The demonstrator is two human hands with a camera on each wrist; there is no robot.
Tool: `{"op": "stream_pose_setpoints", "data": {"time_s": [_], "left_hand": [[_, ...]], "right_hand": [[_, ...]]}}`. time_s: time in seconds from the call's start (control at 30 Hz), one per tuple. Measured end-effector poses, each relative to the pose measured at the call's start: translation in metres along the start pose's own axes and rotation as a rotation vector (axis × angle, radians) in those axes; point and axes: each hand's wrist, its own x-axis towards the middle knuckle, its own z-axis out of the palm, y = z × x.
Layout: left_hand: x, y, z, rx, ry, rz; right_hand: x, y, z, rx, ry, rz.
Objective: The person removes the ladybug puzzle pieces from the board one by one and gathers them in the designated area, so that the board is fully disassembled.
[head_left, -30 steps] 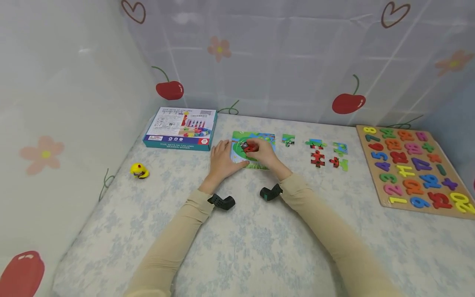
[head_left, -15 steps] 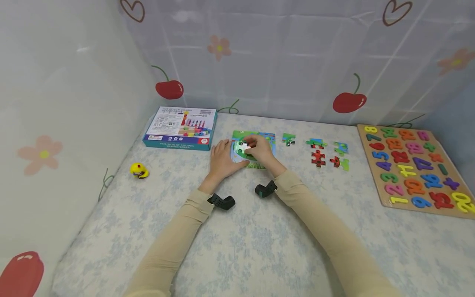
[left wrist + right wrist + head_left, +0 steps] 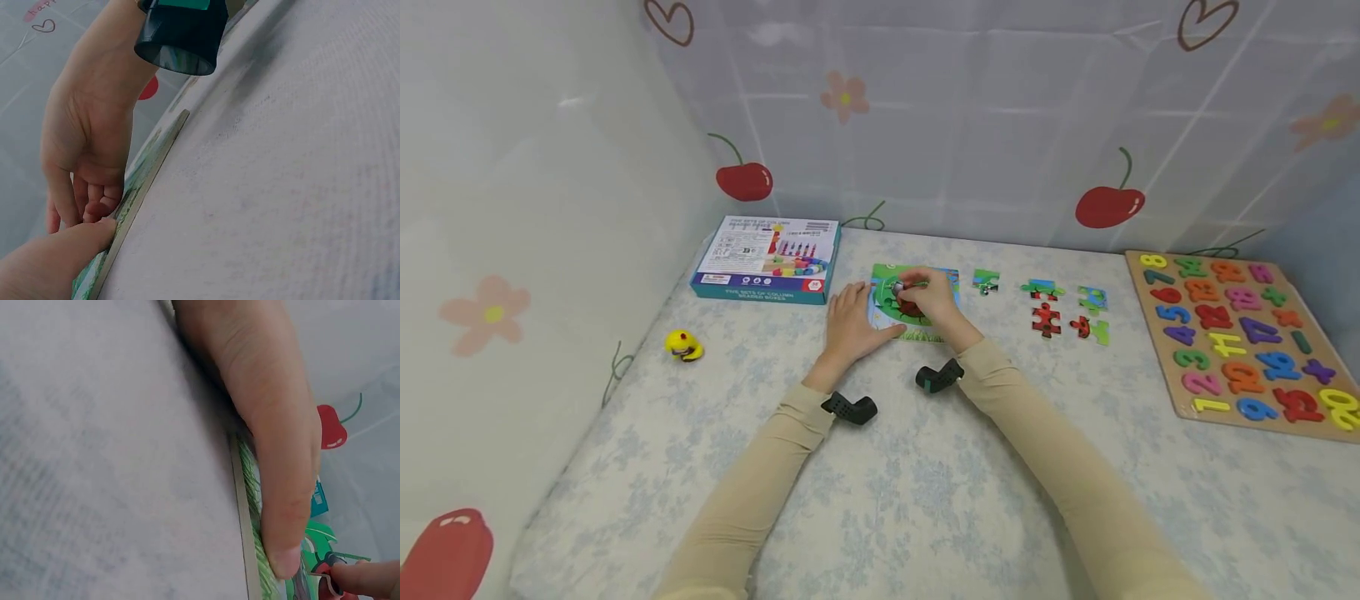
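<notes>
My left hand (image 3: 851, 324) lies with fingers spread along the left side of a green-and-blue puzzle board (image 3: 913, 335), its thumb resting on the board's front edge. Over the middle of the board my right hand (image 3: 933, 301) pinches a small jigsaw piece (image 3: 325, 582) between thumb and fingertips. Part of a red ladybug picture (image 3: 912, 309) shows under those fingers. In the left wrist view, the right hand (image 3: 94, 144) hangs over the board close to the left thumb (image 3: 81, 244). Whether the piece touches the board is hard to tell.
Several loose jigsaw pieces, among them a red one (image 3: 1045, 320) and a green one (image 3: 987, 281), lie right of the board. Farther right is a wooden number board (image 3: 1240, 350). A beaded-column box (image 3: 767, 260) and a yellow toy (image 3: 683, 345) stand at left.
My right hand has shifted a little left, then slightly up, over the board. The pinched piece tilted, flashing white half a second ago, and looks darker now. My left hand stays put.
</notes>
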Motion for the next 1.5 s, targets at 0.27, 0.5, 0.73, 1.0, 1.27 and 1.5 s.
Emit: {"op": "stream_pose_setpoints", "data": {"time_s": [0.27,0.5,0.73,1.0,1.27,1.5], "left_hand": [[0.0,-0.001,0.001,-0.033,0.001,0.005],[0.003,-0.001,0.0,-0.001,-0.006,0.015],[0.003,-0.004,-0.003,-0.002,-0.014,0.046],[0.001,-0.005,-0.001,-0.043,-0.014,0.057],[0.0,-0.005,0.001,-0.06,-0.013,0.046],[0.002,-0.006,0.002,-0.101,-0.017,0.119]], "right_hand": [[-0.005,-0.002,-0.014,0.031,0.031,0.03],[-0.025,0.004,-0.067,-0.044,0.096,0.084],[-0.049,0.018,-0.115,-0.173,0.105,0.167],[-0.055,0.031,-0.119,-0.291,0.138,0.112],[-0.061,0.025,-0.094,-0.266,0.087,-0.031],[-0.064,0.02,-0.066,-0.287,-0.096,-0.11]]}}
